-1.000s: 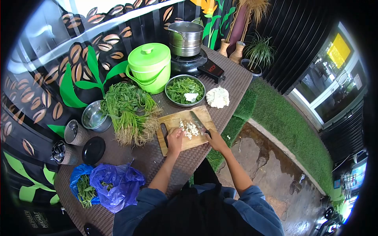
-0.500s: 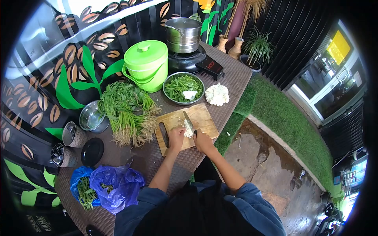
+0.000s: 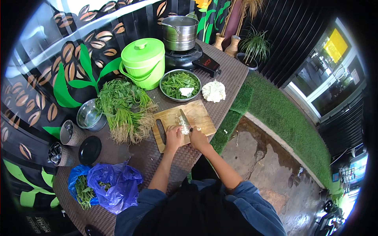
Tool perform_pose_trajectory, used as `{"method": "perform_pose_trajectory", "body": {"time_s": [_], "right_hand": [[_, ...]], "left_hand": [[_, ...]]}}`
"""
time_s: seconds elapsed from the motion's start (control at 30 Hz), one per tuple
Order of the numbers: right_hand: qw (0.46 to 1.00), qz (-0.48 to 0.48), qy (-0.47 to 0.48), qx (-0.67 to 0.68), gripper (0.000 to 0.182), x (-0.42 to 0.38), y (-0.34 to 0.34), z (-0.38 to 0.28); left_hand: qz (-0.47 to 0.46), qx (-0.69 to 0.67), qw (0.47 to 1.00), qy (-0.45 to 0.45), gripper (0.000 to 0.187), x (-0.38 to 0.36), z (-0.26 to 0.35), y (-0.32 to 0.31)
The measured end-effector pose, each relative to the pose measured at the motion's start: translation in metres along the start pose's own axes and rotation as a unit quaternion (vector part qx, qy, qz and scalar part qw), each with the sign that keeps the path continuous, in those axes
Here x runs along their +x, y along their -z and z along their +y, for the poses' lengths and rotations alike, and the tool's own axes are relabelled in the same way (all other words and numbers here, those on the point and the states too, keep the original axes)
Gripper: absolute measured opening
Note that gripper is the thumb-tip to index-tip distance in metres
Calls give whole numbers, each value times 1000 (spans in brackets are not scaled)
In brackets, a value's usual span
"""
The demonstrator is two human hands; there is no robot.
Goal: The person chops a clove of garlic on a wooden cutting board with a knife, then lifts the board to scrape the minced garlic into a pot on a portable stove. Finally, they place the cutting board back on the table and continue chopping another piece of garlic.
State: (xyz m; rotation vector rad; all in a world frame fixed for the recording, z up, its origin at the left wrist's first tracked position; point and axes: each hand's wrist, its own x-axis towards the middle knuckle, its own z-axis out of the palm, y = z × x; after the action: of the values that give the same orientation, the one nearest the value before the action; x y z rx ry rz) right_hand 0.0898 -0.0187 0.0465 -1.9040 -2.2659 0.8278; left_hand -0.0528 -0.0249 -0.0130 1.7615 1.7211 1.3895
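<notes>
A wooden cutting board (image 3: 199,113) lies at the table's front edge, with finely chopped white pieces (image 3: 184,126) on it. My right hand (image 3: 198,139) is closed round the handle of a knife (image 3: 183,116), whose blade points away from me over the pieces. Just left of the blade, my left hand (image 3: 173,137) rests on the board with its fingers bent against the pieces; whether it grips any is too small to tell. Beyond the board stand a metal bowl of cut greens (image 3: 179,83) and a white cauliflower-like head (image 3: 214,91).
Rooted greens (image 3: 126,112), an empty metal bowl (image 3: 91,115) and a lidded green bucket (image 3: 143,63) stand left and behind. A steel pot (image 3: 180,34) sits on a black stove (image 3: 182,59). Blue plastic bags (image 3: 116,187), a black lid (image 3: 89,150) and two cups are nearer left.
The view has shifted slightly. My right hand and the knife have moved a little on the board, and the white pieces look more spread out.
</notes>
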Motion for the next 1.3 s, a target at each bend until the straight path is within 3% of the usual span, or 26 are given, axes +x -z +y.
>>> {"method": "perform_pose_trajectory", "body": {"time_s": [0.17, 0.33, 0.43, 0.57, 0.63, 0.8, 1.0, 1.3], "right_hand": [[998, 33, -56, 8, 35, -19, -31, -17], [999, 40, -35, 10, 35, -6, -21, -12], [999, 49, -5, 19, 37, -3, -10, -10], [998, 43, -45, 13, 36, -17, -28, -22], [997, 66, -45, 3, 34, -19, -39, -23], [998, 59, -6, 13, 36, 1, -17, -10], [994, 93, -52, 7, 31, -17, -43, -25], [996, 87, -22, 6, 31, -16, -35, -25]], "left_hand": [[0, -5, 998, -70, 15, -2, 2, 7], [15, -20, 1000, -18, 10, -1, 1, -1], [26, -19, 999, -19, 11, -1, 0, -2], [29, 17, 999, -36, 11, -1, 2, -1], [34, -38, 999, -13, 10, -2, 8, 0], [28, -11, 999, -25, 10, -1, 7, -1], [36, -7, 999, -20, 8, -2, 4, -3], [36, 3, 999, -19, 7, -2, 4, 0]]}}
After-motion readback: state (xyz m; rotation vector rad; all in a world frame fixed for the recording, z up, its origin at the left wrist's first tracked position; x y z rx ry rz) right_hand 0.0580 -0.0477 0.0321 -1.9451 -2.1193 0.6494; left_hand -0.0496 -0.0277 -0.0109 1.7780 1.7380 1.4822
